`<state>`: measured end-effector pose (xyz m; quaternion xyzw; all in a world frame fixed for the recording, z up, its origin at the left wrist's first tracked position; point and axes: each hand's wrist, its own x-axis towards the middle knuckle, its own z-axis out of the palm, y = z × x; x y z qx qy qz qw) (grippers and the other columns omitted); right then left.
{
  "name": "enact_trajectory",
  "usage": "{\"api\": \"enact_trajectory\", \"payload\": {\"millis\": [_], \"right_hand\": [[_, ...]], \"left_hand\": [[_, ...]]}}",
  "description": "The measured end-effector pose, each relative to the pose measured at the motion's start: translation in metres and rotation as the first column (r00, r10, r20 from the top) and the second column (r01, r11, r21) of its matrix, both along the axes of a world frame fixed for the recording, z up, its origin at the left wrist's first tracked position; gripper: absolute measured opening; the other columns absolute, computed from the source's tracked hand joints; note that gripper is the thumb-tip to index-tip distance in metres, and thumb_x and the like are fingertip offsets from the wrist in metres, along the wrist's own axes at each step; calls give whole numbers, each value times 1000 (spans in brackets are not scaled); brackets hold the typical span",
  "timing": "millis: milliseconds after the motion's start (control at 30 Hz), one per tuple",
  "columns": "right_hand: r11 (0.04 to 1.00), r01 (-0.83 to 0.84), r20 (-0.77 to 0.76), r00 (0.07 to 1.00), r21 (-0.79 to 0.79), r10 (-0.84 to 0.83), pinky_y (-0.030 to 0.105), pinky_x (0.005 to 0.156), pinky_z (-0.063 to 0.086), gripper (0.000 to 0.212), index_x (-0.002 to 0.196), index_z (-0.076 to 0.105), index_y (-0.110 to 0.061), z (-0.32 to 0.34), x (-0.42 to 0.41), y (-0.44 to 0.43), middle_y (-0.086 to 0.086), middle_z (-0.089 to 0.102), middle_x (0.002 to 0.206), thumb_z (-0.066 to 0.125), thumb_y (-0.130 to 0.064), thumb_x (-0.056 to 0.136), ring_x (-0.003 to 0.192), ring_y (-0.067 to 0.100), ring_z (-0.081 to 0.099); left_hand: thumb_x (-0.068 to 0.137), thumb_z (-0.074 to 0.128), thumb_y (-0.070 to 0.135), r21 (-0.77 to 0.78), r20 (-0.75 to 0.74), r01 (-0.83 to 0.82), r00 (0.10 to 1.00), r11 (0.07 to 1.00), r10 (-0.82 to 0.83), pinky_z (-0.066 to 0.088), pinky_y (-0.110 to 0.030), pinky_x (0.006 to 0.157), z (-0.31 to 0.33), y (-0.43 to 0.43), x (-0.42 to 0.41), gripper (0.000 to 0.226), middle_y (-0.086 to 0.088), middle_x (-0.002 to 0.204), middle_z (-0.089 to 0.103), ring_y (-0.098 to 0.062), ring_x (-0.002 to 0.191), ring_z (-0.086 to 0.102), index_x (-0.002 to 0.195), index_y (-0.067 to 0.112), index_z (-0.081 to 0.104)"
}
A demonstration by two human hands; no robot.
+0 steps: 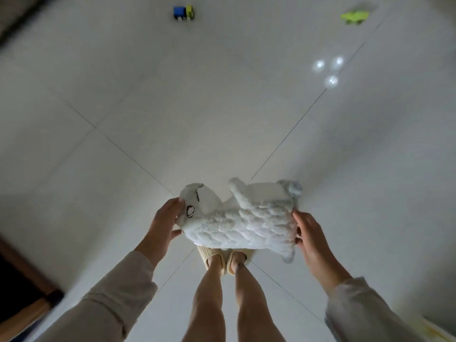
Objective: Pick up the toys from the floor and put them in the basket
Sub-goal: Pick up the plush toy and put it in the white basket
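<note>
Nearest: two bare legs and beige slippers (223, 258) planted side by side on the white tiled floor (222, 114), pale sleeves entering from both lower corners. Above the slippers, held clear of the floor: white plush lamb (237, 218), lying on its side, head toward the left, legs pointing away. Left hand (165, 224) cupped against the head end, fingers spread along the face and thumb tucked beneath, gripping the toy. Right hand (311, 239) pressed against the rump end, fingers curled around the fleece, likewise gripping. Lower left edge: dark wooden furniture (22, 290), partly cut off. Middle distance: bare tiles crossed by thin grout lines, three bright light reflections at right. Farthest, resting on the floor and well apart: blue-and-yellow toy truck (183, 13) at upper centre, blurred; lime-green toy (354, 17) at upper right, shape indistinct.
</note>
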<state>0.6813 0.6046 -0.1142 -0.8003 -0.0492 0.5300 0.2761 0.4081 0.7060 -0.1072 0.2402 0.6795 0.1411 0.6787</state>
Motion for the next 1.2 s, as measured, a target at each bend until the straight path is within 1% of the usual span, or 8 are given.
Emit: {"api": "enact_trajectory", "payload": {"millis": [167,400,467,667,833,1067,1133,1200], "right_hand": [[994,10,-40,999,106,-5,41,75,52,30,109,58,-1,136,-3,-34,23,64,110,49,-25,94,102,35,62],[980,28,-22,999,196,-24,35,71,51,27,101,63,-7,210,-22,-64,18,67,107,47,-27,95,95,29,64],[973,39,-14,999,227,-37,33,70,50,25,100,65,-10,217,-27,-66,16,68,106,48,-28,94,94,29,63],[958,108,19,993,267,-118,49,87,50,23,102,65,-10,219,-35,-51,16,67,107,50,-25,93,108,38,59],[945,160,9,986,286,-169,44,81,50,26,105,63,-6,218,-27,-31,16,65,107,47,-24,95,104,36,60],[939,200,10,977,280,-212,23,49,56,16,94,62,-11,199,22,20,9,67,95,47,-10,94,85,24,65],[940,226,-12,973,257,-231,35,59,58,17,95,64,-9,192,39,45,14,67,100,47,-16,94,89,30,65],[945,242,-34,970,223,-240,49,79,56,27,105,63,-4,186,58,73,19,66,109,47,-22,93,101,38,63]], "left_hand": [[94,46,26,100,-53,99,994,990,-95,47,-30,67,122,-21,-13,30,-10,107,62,-27,98,58,117,10,58],[89,55,25,110,74,-37,997,993,29,50,-31,62,185,-62,-38,15,9,75,75,-21,83,63,87,27,70],[87,56,24,95,98,-88,992,992,79,51,-29,58,187,-66,-44,16,11,72,75,-19,79,63,87,28,71],[87,56,25,144,115,-74,992,987,58,50,-26,55,190,-45,-43,13,10,72,75,-16,76,63,85,28,68],[88,56,23,179,88,25,995,983,-42,47,-29,61,192,4,-21,10,1,86,66,-20,80,59,85,24,65],[86,56,23,200,81,96,990,975,-114,47,-30,64,188,76,38,8,-1,91,66,-21,83,59,87,24,64],[87,55,23,190,60,90,993,978,-103,46,-30,64,184,96,57,8,-2,93,64,-22,84,57,89,23,63],[88,54,22,174,26,82,996,981,-88,45,-29,62,182,117,77,8,-3,91,62,-22,81,55,88,22,61]]}}
